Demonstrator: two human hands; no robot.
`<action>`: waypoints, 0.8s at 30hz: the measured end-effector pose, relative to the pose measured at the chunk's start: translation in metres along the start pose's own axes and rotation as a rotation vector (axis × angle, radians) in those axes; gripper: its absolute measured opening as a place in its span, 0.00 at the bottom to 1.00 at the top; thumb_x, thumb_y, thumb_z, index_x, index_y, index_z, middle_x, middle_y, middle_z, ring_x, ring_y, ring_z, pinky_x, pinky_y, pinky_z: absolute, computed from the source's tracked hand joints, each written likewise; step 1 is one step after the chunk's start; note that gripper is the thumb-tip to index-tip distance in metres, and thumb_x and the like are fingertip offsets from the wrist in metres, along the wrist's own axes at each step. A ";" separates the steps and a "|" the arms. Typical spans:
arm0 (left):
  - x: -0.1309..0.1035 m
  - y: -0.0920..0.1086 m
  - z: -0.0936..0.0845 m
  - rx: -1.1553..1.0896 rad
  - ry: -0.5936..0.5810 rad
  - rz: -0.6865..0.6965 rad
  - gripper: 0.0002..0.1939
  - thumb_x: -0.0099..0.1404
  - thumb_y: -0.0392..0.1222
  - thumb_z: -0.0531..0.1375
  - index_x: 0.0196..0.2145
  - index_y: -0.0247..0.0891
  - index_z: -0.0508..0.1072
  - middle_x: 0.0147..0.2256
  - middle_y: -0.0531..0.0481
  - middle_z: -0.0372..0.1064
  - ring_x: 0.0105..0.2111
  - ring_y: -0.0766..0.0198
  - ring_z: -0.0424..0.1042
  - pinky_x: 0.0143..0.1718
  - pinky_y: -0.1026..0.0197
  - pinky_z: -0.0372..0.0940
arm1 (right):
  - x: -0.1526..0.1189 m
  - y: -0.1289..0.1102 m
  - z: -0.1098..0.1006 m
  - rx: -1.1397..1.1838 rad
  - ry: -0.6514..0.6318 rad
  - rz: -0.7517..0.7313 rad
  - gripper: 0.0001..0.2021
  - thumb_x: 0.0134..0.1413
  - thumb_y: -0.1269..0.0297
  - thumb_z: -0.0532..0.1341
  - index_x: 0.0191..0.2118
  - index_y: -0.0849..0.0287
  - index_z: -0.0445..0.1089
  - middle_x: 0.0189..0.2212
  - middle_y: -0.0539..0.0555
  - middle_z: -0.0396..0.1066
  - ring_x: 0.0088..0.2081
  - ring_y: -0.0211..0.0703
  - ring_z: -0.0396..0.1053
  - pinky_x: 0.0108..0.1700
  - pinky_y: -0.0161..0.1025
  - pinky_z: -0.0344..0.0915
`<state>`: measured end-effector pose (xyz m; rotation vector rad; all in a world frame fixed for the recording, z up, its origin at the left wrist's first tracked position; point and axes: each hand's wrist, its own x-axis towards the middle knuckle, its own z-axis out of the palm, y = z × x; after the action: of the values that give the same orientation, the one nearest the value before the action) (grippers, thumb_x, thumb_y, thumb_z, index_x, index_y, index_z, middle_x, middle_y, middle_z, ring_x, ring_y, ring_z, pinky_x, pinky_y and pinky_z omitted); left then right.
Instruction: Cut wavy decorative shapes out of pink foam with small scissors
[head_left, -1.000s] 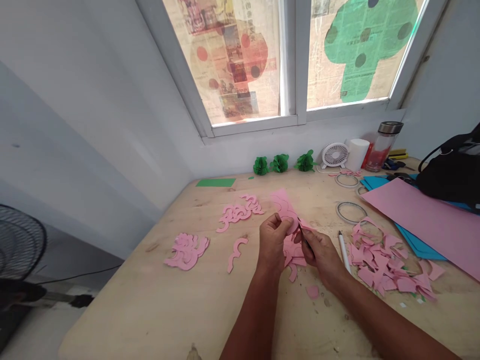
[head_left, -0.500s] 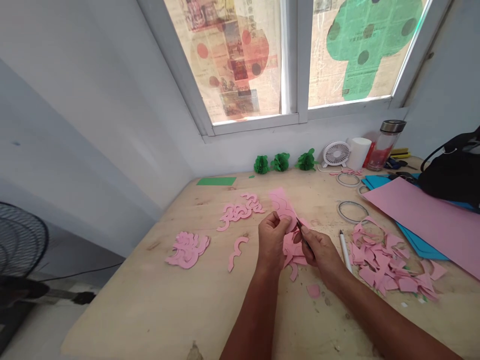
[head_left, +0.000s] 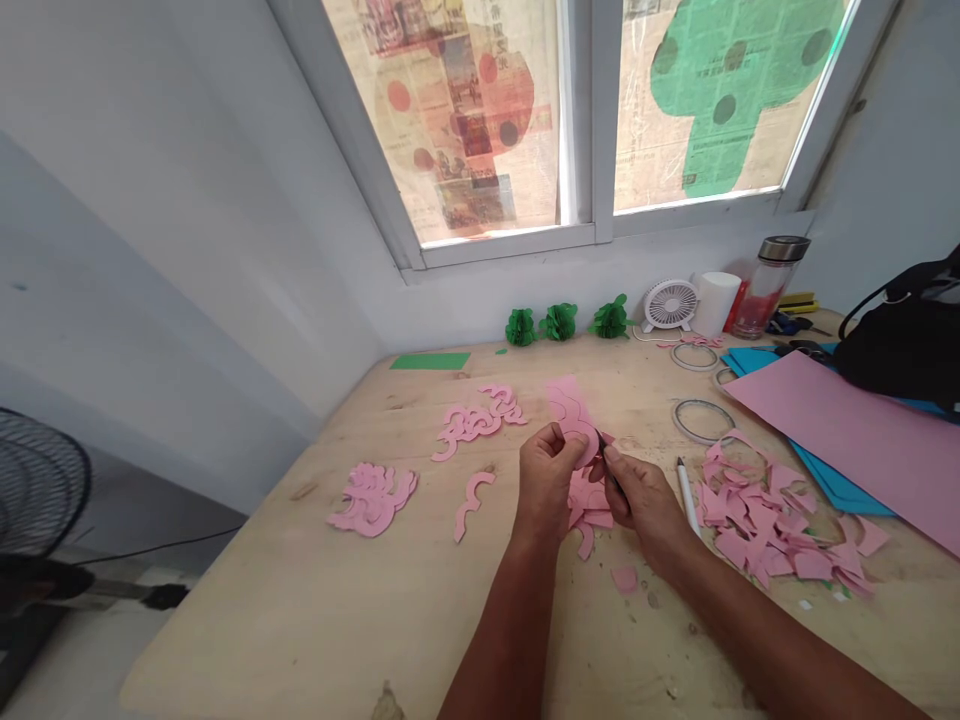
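Pale wooden worktop [head_left: 300, 610]; above it, our left hand [head_left: 546, 478] pinches curve-marked pink paper strip [head_left: 568, 402], right hand [head_left: 643, 500] grips dark slim scissors [head_left: 603, 446] at its edge. Likely light, bendy, tearable; best pinched across broad part.

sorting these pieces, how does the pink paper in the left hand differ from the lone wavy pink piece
The pink paper is held in the left hand, while the wavy piece lies on the table. The pink paper is broader, with curved lines on it; the wavy piece is narrow. Both are pink.
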<state>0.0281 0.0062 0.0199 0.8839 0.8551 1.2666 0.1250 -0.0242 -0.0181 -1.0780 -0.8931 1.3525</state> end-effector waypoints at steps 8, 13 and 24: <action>0.000 0.000 0.000 0.011 -0.015 0.011 0.09 0.46 0.37 0.61 0.18 0.34 0.63 0.17 0.56 0.58 0.18 0.71 0.59 0.22 0.65 0.57 | 0.000 0.000 -0.001 0.000 0.016 0.011 0.18 0.50 0.50 0.56 0.24 0.61 0.64 0.09 0.41 0.48 0.12 0.28 0.40 0.16 0.32 0.36; -0.002 0.002 0.001 0.024 -0.030 0.008 0.07 0.48 0.37 0.60 0.19 0.33 0.64 0.18 0.55 0.59 0.18 0.71 0.60 0.22 0.65 0.57 | -0.001 0.000 0.000 0.036 -0.007 0.005 0.18 0.52 0.51 0.56 0.24 0.61 0.64 0.09 0.41 0.48 0.12 0.28 0.40 0.16 0.32 0.36; -0.001 0.001 0.003 0.011 -0.013 0.008 0.08 0.47 0.36 0.61 0.18 0.34 0.63 0.17 0.56 0.57 0.17 0.72 0.58 0.22 0.65 0.57 | -0.001 0.001 0.001 0.034 0.004 0.013 0.19 0.50 0.48 0.56 0.24 0.61 0.63 0.09 0.41 0.47 0.12 0.28 0.39 0.15 0.32 0.35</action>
<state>0.0304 0.0047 0.0223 0.9043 0.8496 1.2629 0.1242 -0.0249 -0.0185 -1.0620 -0.8588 1.3708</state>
